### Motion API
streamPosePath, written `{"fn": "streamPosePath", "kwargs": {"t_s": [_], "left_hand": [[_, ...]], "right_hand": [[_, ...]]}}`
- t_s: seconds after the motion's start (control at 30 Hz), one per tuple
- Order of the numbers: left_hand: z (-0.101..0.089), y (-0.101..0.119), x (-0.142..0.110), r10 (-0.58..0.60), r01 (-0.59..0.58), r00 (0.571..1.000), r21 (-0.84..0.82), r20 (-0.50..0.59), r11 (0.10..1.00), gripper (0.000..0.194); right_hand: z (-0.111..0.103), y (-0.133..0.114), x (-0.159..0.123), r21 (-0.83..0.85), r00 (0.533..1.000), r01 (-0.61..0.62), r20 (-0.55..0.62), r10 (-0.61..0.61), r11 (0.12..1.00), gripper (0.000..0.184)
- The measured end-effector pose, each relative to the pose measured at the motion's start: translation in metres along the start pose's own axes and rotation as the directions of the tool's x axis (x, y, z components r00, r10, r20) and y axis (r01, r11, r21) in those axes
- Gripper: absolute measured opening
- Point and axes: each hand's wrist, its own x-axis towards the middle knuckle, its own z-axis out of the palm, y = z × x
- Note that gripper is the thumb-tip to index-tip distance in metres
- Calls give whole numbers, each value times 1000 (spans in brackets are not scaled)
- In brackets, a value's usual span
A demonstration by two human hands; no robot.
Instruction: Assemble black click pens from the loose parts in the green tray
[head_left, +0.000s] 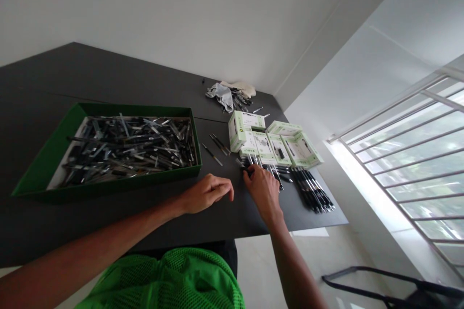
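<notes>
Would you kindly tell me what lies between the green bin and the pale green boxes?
In the head view, a few pens or pen parts lie on the dark table.

Beyond the green box (57, 149) the dark table (119, 79) leaves open passage, while just right of it lie loose pens (212, 155), with pale-green cartons (237, 133) obstructing farther right.

The tabletop (39, 77) is dark grey; the tray (50, 157) is deep green with a whitish lining (58, 176); the jumbled pens (134, 147) mix black, clear and silvery; the cartons (237, 133) are pale green and white, black-printed; the lined-up pens (313, 190) seem black and silver, though blurred; the mesh vest (195, 275) is bright green.
</notes>
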Motion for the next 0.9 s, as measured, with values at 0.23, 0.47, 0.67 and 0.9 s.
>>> {"fn": "streamPosePath", "kwargs": {"t_s": [0.23,0.47,0.67,0.9], "left_hand": [[3,-8,4,2,2,983,22,-184,1000,37],[5,-13,8,-25,25,969,-2,-244,1000,46],[4,-6,4,12,-1,979,53,-202,999,57],[6,-3,3,104,-76,960,115,-262,991,48]], "right_hand": [[-8,8,-11,676,988,136,-41,-147,724,23],[-1,7,-17,946,973,18,58,-222,323,30],[-1,-2,-31,955,944,55,46,-328,292,27],[2,-12,-38,911,928,29,129,-350,412,26]]}}
